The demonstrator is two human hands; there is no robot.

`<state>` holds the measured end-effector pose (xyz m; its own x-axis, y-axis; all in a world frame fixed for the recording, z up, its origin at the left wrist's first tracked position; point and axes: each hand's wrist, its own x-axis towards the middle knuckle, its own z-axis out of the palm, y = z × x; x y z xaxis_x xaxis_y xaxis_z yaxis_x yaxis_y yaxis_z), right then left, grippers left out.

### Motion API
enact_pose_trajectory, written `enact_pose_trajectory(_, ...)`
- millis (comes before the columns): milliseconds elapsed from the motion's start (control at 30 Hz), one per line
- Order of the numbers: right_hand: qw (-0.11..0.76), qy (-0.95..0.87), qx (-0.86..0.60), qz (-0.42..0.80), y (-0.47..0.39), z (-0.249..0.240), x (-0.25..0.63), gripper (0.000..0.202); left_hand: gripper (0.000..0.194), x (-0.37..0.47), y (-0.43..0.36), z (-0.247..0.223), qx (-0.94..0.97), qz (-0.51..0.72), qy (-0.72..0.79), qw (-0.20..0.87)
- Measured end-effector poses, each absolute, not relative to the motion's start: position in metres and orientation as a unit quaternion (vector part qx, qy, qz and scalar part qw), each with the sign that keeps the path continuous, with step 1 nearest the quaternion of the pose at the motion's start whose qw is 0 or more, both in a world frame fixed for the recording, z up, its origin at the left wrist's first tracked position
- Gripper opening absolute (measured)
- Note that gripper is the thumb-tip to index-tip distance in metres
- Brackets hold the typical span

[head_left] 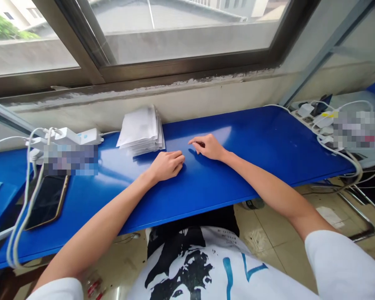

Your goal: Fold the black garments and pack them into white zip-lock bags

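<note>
Left hand (168,166) curls closed near the white stack (141,130), right hand (208,147) seems slightly open

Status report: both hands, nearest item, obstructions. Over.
Left hand curled, contents hidden. Right hand bent, grip unclear. Squarish white paper-like stack just beyond left hand; nothing visible between them.
</note>
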<state>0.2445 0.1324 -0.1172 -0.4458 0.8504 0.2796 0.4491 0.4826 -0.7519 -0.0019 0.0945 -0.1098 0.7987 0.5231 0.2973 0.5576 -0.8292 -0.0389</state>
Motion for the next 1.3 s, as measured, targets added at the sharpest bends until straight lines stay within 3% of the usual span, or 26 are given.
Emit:
enact_pose_trajectory(133, 0.357, -0.749, -0.44, 0.344, 0.138, -0.116, 0.242, 0.036, 0.023, -0.001, 0.092, -0.103, -0.951, -0.126, -0.273, 0.072)
enact_pose_trajectory(433, 0.399, -0.73, -0.457, 0.316, 0.15, -0.12, 0.247, 0.04, 0.026, -0.004, 0.087, -0.102, -0.954, -0.143, -0.237, 0.118)
enact_pose_trajectory(733, 0.384, -0.748, -0.443, 0.311, 0.151, -0.124, 0.25, 0.035, 0.027, -0.019, 0.088, -0.075, -0.912, -0.205, -0.327, 0.141)
enact_pose_trajectory(800, 0.378, -0.749, -0.445, 0.314, 0.151, -0.125, 0.251, 0.036, 0.027, -0.03, 0.076, -0.062, -0.875, -0.254, -0.386, 0.147)
enact_pose_trajectory(900, 0.373, -0.751, -0.444, 0.317, 0.151, -0.124, 0.251, 0.037, 0.025, -0.07, 0.047, -0.048, -0.707, -0.351, -0.602, 0.119)
enact_pose_trajectory(1000, 0.373, -0.755, -0.438, 0.315, 0.15, -0.123, 0.249, 0.035, 0.025, -0.126, 0.015, -0.05, -0.533, -0.223, -0.811, 0.095)
enact_pose_trajectory(1200, 0.373, -0.761, -0.434, 0.306, 0.152, -0.124, 0.245, 0.035, 0.062, -0.2, 0.001, -0.071, -0.435, -0.144, -0.879, 0.136)
enact_pose_trajectory(1300, 0.367, -0.764, -0.44, 0.295, 0.154, -0.126, 0.245, 0.037, 0.077, -0.221, 0.012, -0.071, -0.341, -0.102, -0.931, 0.082)
